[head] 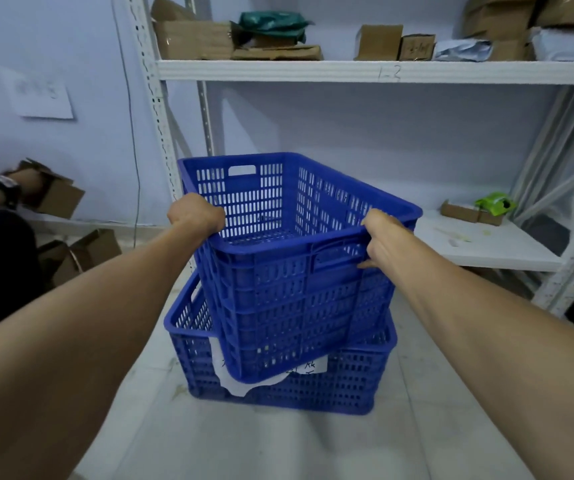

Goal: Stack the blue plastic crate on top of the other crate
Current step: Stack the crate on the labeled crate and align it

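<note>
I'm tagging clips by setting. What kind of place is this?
Probably a storeroom or small warehouse. White metal shelving holds brown cardboard boxes and wrapped parcels, more opened cartons lie on the floor, and blue slotted plastic crates are being stacked.

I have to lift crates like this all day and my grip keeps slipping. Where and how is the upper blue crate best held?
By the top rim of the upper crate, near corners, as the left hand and right hand do now, from the near side. The rolled lip and the handle slot give fingers a ledge.
</note>
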### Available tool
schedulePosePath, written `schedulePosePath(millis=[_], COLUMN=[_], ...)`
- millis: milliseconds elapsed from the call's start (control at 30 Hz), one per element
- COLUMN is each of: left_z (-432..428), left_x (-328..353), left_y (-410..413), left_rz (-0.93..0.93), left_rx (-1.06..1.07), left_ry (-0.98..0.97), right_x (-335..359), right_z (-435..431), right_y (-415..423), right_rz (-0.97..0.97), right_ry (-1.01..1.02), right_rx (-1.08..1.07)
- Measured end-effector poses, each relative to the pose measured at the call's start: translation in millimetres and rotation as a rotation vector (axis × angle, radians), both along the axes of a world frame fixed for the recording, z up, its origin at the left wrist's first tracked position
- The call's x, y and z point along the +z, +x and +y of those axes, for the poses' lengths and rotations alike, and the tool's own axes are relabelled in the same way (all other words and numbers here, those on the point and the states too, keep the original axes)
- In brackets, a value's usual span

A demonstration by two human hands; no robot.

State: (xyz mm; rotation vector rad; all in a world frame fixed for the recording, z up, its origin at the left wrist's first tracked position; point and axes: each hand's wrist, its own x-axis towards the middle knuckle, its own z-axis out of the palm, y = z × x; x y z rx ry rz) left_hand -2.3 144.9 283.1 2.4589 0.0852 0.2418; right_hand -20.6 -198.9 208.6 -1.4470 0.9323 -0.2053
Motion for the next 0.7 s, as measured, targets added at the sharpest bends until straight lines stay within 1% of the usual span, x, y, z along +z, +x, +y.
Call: schedulePosePath(millis=[100,167,233,300,500,700], left_z=[5.2,9.2,12.2,14.3,23.6,29.7], left_x=[-3.3,-4.9,-5.7,-6.5,-10.3,-12.2], left_y=[0.2,2.5,3.7,5.4,2.8,4.0], left_rz=[0.017,0.037,0.056,0.066,0.075,0.09], left_rx=[-0.009,-0.012,-0.019,-0.024,-0.033,-0.044], left_ry=[-0.014,-0.028,-0.039,-0.048,0.021,0.055], right_x=[-24.0,-11.8,14.3,27.3,27.8,32.2], right_z=[-25.1,-10.6,18.9,35.4,52.7,63.8], right_y=[23.6,11.2,-17.8,-34.0,-58.7,-83.5], right_rz=[0.026,0.04,0.035,0.017,-0.031,-0.032], right_ry=[-0.036,-0.064,-0.06,-0.015,0.024,-0.046], right_rx=[-0.017,-0.036,-0.138,-0.222,-0.257,-0.226])
